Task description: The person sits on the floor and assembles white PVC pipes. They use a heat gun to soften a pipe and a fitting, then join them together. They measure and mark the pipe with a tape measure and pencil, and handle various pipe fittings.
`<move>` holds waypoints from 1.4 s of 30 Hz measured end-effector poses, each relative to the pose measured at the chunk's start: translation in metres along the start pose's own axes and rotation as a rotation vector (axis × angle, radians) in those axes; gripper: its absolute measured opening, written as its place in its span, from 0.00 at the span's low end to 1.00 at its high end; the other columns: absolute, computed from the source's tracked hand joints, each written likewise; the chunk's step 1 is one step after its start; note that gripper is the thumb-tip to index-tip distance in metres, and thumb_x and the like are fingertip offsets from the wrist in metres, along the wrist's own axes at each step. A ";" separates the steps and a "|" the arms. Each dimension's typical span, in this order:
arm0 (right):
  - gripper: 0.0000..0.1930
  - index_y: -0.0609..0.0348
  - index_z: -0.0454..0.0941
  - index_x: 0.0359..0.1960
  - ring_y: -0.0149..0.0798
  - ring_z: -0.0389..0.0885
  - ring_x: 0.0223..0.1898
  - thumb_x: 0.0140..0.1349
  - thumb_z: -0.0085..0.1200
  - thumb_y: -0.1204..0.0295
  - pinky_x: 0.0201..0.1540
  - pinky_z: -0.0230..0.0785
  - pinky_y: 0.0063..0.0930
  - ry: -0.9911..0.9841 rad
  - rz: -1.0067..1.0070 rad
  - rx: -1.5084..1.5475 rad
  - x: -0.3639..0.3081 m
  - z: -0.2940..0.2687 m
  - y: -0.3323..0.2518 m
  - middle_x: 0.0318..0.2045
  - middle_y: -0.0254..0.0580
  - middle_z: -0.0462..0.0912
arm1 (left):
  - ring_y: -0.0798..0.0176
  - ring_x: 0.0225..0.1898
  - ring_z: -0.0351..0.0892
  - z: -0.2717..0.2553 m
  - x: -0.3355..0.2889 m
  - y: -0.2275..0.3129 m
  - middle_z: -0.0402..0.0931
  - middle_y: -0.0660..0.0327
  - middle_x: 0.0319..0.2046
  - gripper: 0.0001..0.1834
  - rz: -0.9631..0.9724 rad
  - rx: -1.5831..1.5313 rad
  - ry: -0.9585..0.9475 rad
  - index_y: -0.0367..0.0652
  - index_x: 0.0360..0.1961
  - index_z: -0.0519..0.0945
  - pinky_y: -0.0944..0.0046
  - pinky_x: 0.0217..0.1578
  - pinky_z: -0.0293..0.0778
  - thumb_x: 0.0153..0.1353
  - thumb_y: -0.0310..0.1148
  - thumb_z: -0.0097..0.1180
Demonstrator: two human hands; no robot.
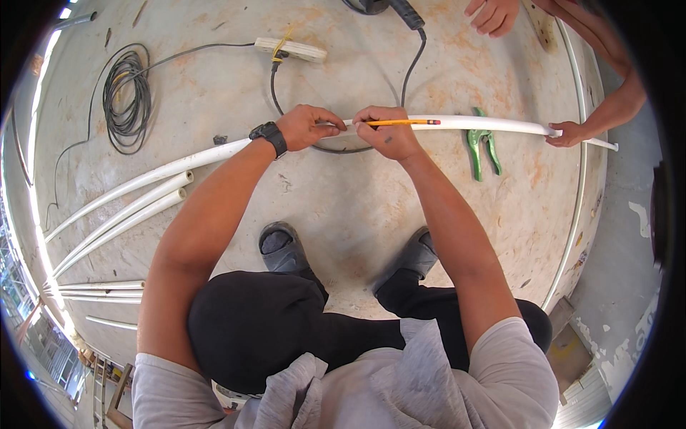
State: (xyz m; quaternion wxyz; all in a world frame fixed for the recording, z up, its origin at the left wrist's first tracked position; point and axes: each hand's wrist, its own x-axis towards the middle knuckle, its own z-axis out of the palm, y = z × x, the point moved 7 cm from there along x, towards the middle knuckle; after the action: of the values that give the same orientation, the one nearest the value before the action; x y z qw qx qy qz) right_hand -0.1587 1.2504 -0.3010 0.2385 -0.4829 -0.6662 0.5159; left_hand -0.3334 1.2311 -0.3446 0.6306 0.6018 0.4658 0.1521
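Note:
A long white plastic pipe (493, 124) runs across the floor in front of me, from the left side to the right. My left hand (309, 129), with a black watch on the wrist, is closed on the pipe with thumb and fingers pinched together. Just to its right, my right hand (389, 136) grips a yellow pencil (404, 122), whose eraser end points right along the pipe. The pencil's tip is hidden by my fingers. Beside the pipe, to the right of my right hand, lies a green pipe cutter (474, 149).
Another person's hand (566, 134) is at the pipe's right end; their other hand (494, 17) hangs above the floor. More white pipes (136, 207) lie at left. A coiled black cable (127, 100) leads to a white power strip (304, 51). A corded black tool (406, 11) sits far ahead.

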 end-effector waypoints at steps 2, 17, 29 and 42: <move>0.06 0.62 0.84 0.32 0.25 0.76 0.27 0.56 0.60 0.72 0.32 0.71 0.23 -0.053 -0.002 -0.018 0.000 0.002 0.000 0.24 0.36 0.84 | 0.62 0.48 0.84 0.000 0.000 0.001 0.87 0.58 0.46 0.12 -0.002 -0.007 -0.006 0.45 0.49 0.87 0.63 0.52 0.76 0.67 0.35 0.61; 0.06 0.62 0.84 0.33 0.23 0.73 0.27 0.58 0.60 0.73 0.31 0.68 0.22 -0.056 0.057 0.007 0.002 0.001 0.002 0.24 0.31 0.81 | 0.65 0.48 0.82 -0.001 -0.002 0.007 0.86 0.59 0.45 0.11 -0.010 -0.031 -0.017 0.41 0.48 0.85 0.64 0.53 0.75 0.68 0.32 0.61; 0.05 0.63 0.84 0.32 0.21 0.71 0.25 0.58 0.61 0.74 0.28 0.66 0.20 -0.067 0.025 -0.018 0.004 0.001 0.001 0.23 0.30 0.80 | 0.66 0.47 0.82 0.000 -0.002 0.005 0.86 0.60 0.43 0.10 -0.014 -0.049 -0.014 0.42 0.47 0.85 0.64 0.53 0.75 0.68 0.31 0.60; 0.07 0.64 0.83 0.34 0.22 0.76 0.26 0.60 0.60 0.72 0.29 0.68 0.19 -0.093 0.062 -0.102 0.005 0.002 0.005 0.23 0.31 0.81 | 0.65 0.47 0.82 -0.001 -0.003 0.005 0.86 0.60 0.43 0.10 -0.012 0.016 -0.003 0.42 0.47 0.85 0.64 0.53 0.75 0.67 0.32 0.60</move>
State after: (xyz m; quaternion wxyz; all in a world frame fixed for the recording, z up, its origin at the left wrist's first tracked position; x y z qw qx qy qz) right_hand -0.1601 1.2538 -0.3071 0.1663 -0.4906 -0.6866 0.5102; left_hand -0.3333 1.2306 -0.3385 0.6273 0.6043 0.4697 0.1437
